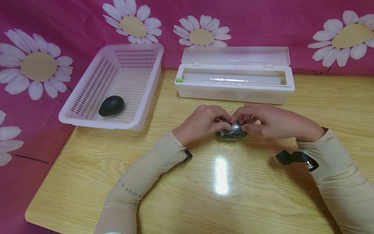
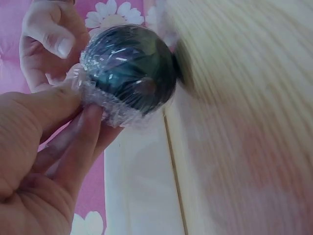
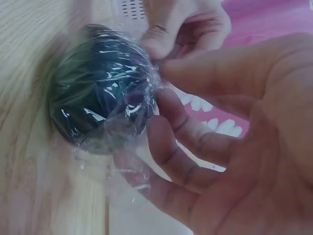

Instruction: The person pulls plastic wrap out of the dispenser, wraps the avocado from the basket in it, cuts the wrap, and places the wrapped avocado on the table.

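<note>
A dark avocado wrapped in clear cling film rests on the table below both hands. From its left, my left hand pinches the gathered film at the top with thumb and fingertips. My right hand is on the other side, its thumb and curled fingers gripping the film close to the left fingertips. In the right wrist view, a loose flap of film hangs over the lower fingers. The film looks creased and shiny around the fruit, and the fingers hide part of its top.
A pale plastic basket stands at the back left with an unwrapped dark avocado inside. Behind the hands is a white box, its lid raised, holding a film roll. A flowered pink cloth backs the wooden table.
</note>
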A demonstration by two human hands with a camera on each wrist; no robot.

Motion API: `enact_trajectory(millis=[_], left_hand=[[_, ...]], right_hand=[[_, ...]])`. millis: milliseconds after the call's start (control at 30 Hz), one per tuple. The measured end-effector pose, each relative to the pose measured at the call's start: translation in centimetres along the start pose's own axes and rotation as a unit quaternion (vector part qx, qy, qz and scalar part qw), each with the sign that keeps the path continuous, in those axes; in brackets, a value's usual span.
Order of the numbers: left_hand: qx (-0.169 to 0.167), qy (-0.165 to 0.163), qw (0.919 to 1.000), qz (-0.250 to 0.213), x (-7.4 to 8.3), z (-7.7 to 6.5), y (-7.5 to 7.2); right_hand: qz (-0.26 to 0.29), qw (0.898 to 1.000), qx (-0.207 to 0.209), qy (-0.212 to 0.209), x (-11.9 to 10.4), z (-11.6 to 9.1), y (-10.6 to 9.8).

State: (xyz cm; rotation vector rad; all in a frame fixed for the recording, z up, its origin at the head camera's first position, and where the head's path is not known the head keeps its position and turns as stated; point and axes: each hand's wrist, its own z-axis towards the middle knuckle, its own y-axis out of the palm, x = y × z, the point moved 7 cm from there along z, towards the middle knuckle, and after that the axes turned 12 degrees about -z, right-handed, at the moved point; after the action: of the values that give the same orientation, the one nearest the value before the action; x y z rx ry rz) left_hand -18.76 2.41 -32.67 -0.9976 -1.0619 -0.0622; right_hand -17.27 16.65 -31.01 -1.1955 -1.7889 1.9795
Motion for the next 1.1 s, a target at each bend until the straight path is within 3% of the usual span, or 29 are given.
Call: enact_trajectory(millis=[167, 267, 433, 567, 867, 1100], left_hand=[[0.001, -0.009, 1.0, 0.003, -0.1, 0.0, 0.0], [0.002, -0.01, 0.9999, 0.005, -0.1, 0.0, 0.0], [0.008, -0.025, 0.9996, 0.006, -0.1, 0.0, 0.0], [0.005, -0.025, 0.9996, 0.011, 0.0, 0.0, 0.1], [-0.008, 0.005, 0.999, 0.043, 0.3, -0.3, 0.4], [-0.014, 0.027, 0.9985, 0.045, 0.7, -0.2, 0.5]], right_hand=[[-0.003, 0.999, 0.021, 0.025, 1.0, -0.3, -0.8], [-0.009, 0.998, 0.013, 0.057, 2.0, -0.6, -1.0], [0.009, 0.991, -0.067, 0.115, 3.7, -1.3, -0.3], [0.003, 0.988, -0.098, 0.117, 4.4, -1.5, 0.2], [-0.058, 0.995, 0.004, 0.082, 3.0, -0.9, -1.3], [-0.073, 0.992, 0.104, 0.017, 1.5, -0.1, -1.6]])
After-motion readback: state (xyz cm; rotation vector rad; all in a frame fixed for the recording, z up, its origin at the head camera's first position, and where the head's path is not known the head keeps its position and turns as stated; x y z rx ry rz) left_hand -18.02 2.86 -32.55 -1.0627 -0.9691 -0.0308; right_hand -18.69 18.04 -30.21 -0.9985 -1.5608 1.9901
